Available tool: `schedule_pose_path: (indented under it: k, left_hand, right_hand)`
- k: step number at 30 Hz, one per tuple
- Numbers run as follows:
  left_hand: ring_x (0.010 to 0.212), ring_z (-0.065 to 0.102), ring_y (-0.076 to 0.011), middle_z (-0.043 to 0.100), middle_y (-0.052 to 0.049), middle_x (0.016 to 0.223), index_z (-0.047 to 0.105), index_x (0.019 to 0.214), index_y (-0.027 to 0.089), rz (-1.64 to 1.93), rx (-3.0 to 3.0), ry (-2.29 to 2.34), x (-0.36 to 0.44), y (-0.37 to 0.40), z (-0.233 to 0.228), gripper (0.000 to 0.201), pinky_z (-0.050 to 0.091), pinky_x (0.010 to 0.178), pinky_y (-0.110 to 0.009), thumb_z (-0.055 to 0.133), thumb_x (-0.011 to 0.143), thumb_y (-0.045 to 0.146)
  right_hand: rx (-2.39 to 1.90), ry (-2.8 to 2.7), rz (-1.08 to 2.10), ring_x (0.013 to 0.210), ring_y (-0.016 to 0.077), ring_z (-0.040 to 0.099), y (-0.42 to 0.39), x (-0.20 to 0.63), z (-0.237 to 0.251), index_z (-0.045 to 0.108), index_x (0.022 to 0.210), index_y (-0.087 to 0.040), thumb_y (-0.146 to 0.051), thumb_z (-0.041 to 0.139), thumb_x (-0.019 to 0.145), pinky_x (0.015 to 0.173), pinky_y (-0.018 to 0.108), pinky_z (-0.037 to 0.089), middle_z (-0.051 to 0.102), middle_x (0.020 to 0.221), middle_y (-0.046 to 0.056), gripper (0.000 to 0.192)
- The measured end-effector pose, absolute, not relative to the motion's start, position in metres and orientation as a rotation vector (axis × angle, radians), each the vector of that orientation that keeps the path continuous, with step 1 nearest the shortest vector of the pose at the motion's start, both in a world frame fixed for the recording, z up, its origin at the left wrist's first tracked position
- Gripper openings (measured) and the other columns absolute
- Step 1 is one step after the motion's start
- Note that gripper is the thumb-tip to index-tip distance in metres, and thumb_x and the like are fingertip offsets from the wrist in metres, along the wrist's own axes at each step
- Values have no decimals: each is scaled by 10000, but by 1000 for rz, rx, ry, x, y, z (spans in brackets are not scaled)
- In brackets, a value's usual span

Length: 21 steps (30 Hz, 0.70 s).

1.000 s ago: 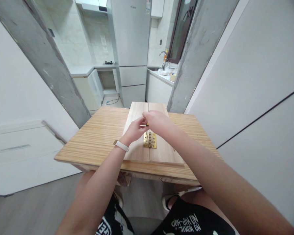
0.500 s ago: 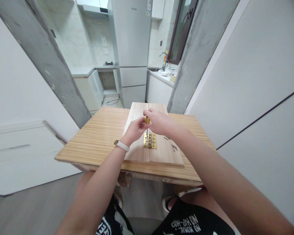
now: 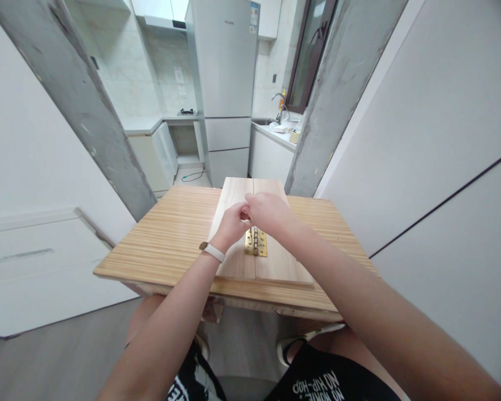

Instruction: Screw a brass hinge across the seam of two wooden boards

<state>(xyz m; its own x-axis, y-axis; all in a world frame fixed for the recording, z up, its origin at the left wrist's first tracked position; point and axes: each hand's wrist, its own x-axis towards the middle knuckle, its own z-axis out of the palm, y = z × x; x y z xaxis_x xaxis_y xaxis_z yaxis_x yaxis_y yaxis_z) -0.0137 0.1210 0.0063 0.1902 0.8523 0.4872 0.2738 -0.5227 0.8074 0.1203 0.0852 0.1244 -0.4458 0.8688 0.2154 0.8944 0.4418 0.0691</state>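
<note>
Two pale wooden boards (image 3: 281, 267) lie edge to edge on the table, and a brass hinge (image 3: 260, 244) spans the seam between them. Just beyond the hinge's far end, my right hand (image 3: 270, 213) is closed around the screwdriver, whose yellow and black handle is now covered by the fingers. My left hand (image 3: 232, 223) meets it from the left, fingers curled in a pinch at the screwdriver. Its tip is hidden behind the hands, so I cannot tell whether it sits in a screw. My right forearm covers the loose screws on the right board.
The wood-grain table (image 3: 158, 239) extends to both sides of the boards. A white panel (image 3: 33, 267) stands at the left and a white door (image 3: 434, 167) at the right. Behind are a fridge (image 3: 229, 67) and a sink counter (image 3: 275, 133). My knees are at the table's near edge.
My right hand has turned and closed over the screwdriver handle, hiding it. My forearm has shifted over the loose screws. The boards and hinge stay in place.
</note>
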Motion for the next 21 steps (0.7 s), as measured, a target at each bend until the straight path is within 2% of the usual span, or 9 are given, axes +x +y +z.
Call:
schedule_pose_path:
  k: [3,7,11,16,18,21]
  left_hand:
    - [872,713,-196,746,-69,972,686,995,168,1296,1895,967,-18,121,11,202,583,783,-320,751,804,167]
    - [1041,737,-232,755,-114,1127,680,1156,176,1230,1835,835,-23,122,16,299,609,881,-359,746,868,220]
    - [1057,741,-249,766,-128,1095,670,1101,150,1197,1833,798,-26,128,12,245,610,925,-395,736,868,191]
    - [936,746,-233,771,-103,1011,675,1013,148,1254,1884,891,-26,128,9,179,604,851,-363,730,844,173]
    - [879,728,-201,761,-74,981,675,1023,154,1283,1906,913,-26,125,12,183,583,802,-317,703,842,159]
    - [736,625,-142,684,-5,807,640,877,166,1333,1982,1015,-24,119,18,74,483,670,-246,638,821,117]
  right_hand:
    - [-1464,-2608,-237,852,225,689,89,128,125,713,1013,-162,-162,588,957,692,307,421,737,961,120,137]
    - [-1340,-2671,-183,891,198,665,92,135,127,714,1037,-162,-82,594,922,742,292,410,706,1013,95,185]
    - [-1245,-2748,-101,939,186,649,90,134,130,705,1016,-160,-23,582,898,777,287,405,688,1064,89,219]
    - [-1219,-2784,-110,942,190,657,87,137,132,661,1037,-192,-14,595,876,740,284,404,681,1087,73,249]
    - [-1280,-2723,-137,922,198,672,86,137,132,627,1131,-204,-90,643,899,709,287,414,681,1154,84,259]
    - [-1476,-2546,-241,944,277,700,82,134,132,595,1222,-177,-426,686,956,724,337,461,713,1137,137,376]
